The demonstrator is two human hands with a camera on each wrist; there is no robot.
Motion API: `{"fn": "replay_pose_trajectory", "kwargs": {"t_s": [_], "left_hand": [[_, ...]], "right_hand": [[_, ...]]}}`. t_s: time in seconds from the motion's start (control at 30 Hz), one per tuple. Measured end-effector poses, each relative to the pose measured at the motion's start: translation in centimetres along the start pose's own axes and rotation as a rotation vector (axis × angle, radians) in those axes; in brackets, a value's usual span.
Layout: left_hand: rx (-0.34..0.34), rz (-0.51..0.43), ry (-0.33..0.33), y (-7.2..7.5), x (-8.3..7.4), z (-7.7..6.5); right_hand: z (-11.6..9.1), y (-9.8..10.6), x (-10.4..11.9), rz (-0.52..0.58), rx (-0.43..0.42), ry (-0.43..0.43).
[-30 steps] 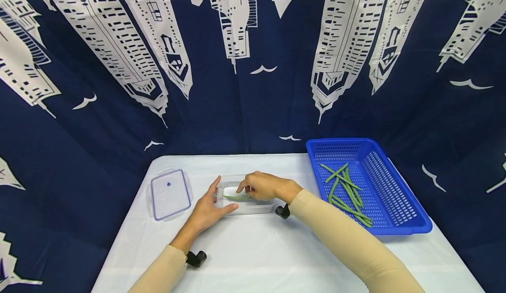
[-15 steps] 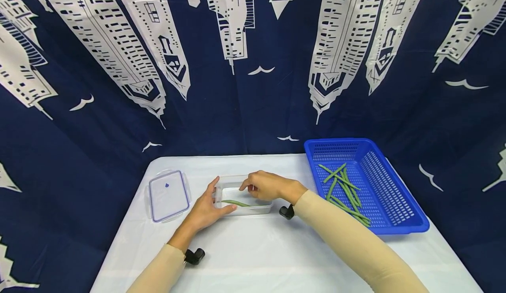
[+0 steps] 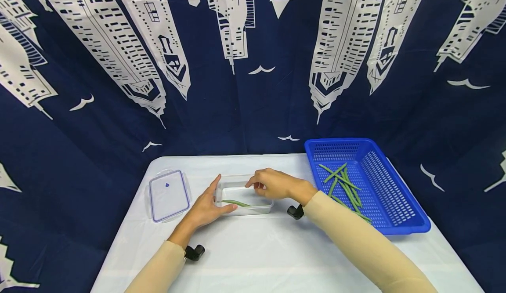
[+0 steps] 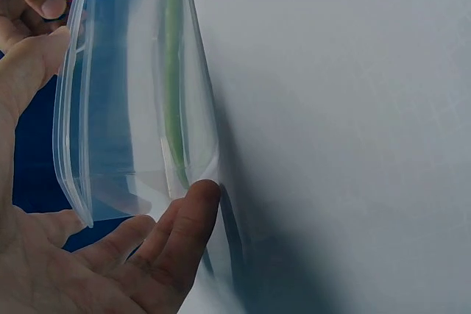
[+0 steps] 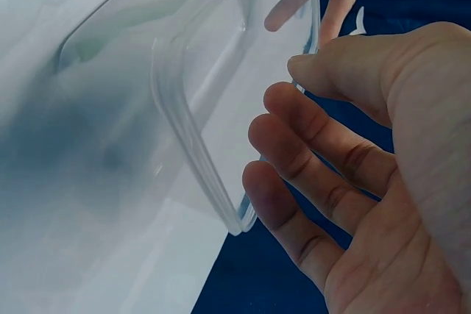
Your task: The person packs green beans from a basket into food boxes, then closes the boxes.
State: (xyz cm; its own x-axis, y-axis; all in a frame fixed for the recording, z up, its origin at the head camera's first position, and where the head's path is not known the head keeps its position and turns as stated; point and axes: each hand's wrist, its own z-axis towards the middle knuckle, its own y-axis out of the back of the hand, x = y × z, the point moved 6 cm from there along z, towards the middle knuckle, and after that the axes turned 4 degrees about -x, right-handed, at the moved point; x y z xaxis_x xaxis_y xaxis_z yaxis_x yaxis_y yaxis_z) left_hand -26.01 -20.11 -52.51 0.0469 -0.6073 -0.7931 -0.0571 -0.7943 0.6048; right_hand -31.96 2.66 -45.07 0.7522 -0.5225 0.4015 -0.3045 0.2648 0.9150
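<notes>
A clear plastic food container (image 3: 257,211) stands lidless on the table, with one green bean (image 3: 236,203) lying along its near side. My left hand (image 3: 204,209) holds the container's left end, thumb over the near rim and fingers around the end wall. In the left wrist view the bean (image 4: 174,71) shows through the container wall (image 4: 110,130). Over the container's right part hovers my right hand (image 3: 273,184), its fingers loosely bent. The right wrist view shows nothing between those fingertips (image 5: 268,182), beside the container's rim (image 5: 184,134).
A blue perforated basket (image 3: 422,228) with several green beans (image 3: 349,192) stands at the table's right. The clear lid with a blue seal (image 3: 170,196) lies to the left. A dark blue printed curtain (image 3: 253,117) hangs behind the white-covered table (image 3: 253,258).
The bean, one second ago under my right fingers, now rests flat on the container's bottom. My right hand has let go and shifted right and slightly up. The left hand stays on the container.
</notes>
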Motion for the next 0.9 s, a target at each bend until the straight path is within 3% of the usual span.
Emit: {"fn": "replay_pose_trajectory", "kwargs": {"t_s": [0.9], "left_hand": [[-0.01, -0.093, -0.011, -0.3, 0.5, -0.2]], "right_hand": [[-5.8, 4.0, -3.5, -0.008, -0.155, -0.024]]}}
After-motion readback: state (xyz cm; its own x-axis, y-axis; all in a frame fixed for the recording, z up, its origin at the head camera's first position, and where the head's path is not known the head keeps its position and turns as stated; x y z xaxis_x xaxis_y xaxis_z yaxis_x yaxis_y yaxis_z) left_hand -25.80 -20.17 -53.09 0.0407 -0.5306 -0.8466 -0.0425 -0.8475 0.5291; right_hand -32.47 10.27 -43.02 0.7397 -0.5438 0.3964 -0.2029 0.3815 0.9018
